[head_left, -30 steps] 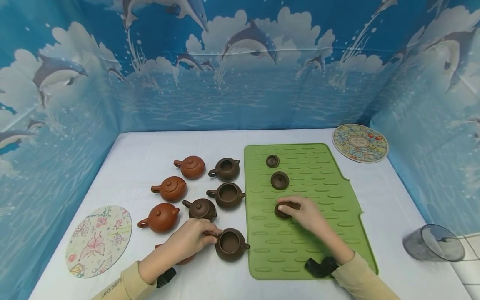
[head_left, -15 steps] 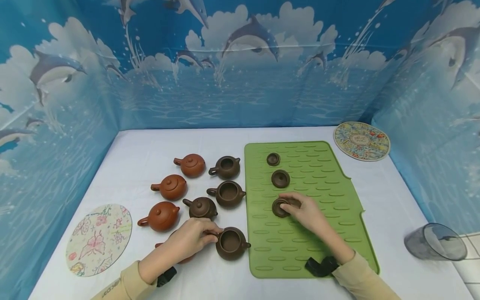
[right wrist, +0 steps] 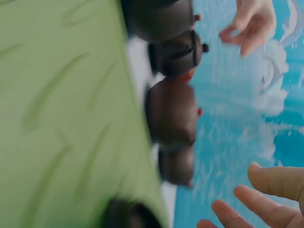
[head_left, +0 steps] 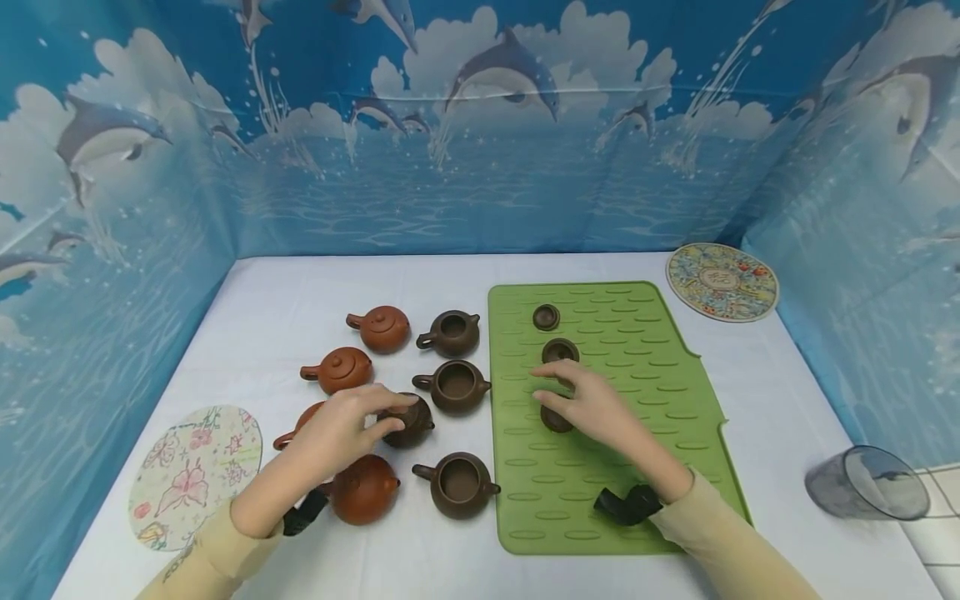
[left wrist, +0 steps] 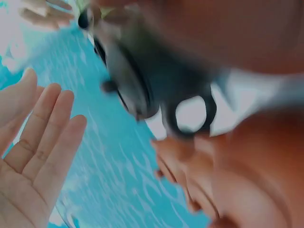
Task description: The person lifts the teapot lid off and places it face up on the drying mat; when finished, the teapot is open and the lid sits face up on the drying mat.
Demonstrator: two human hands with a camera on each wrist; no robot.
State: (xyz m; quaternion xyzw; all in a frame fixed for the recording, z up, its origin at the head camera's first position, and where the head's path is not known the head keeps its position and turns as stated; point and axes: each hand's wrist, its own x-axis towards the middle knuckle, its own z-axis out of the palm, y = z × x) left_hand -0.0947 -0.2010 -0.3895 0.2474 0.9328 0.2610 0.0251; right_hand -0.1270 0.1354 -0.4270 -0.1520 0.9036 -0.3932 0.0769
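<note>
In the head view my left hand (head_left: 333, 433) hovers with parted fingers over a dark brown lidded teapot (head_left: 415, 432), overlapping its lid there. The left wrist view has the same hand (left wrist: 40, 147) apart from that teapot's body (left wrist: 164, 66), fingers extended. On the green mat, my right hand (head_left: 592, 404) is over the nearest dark teapot lid (head_left: 556, 420), which it partly hides. Its thumb and fingers (right wrist: 270, 183) are spread with nothing between them. Two more dark lids, a middle one (head_left: 559, 348) and a small one (head_left: 546, 317), lie behind.
Lidless dark teapots (head_left: 457, 387) stand in a column by the green mat (head_left: 630, 333). Several reddish-brown teapots (head_left: 365, 492) are further left. A patterned round mat (head_left: 197, 483) lies at left, another (head_left: 722, 282) at back right. A clear cup (head_left: 866, 485) is at right.
My left hand has let go of the front lidless teapot's handle and moved left and back to the dark lidded teapot. My right hand has released the nearest lid, shifted slightly left and opened.
</note>
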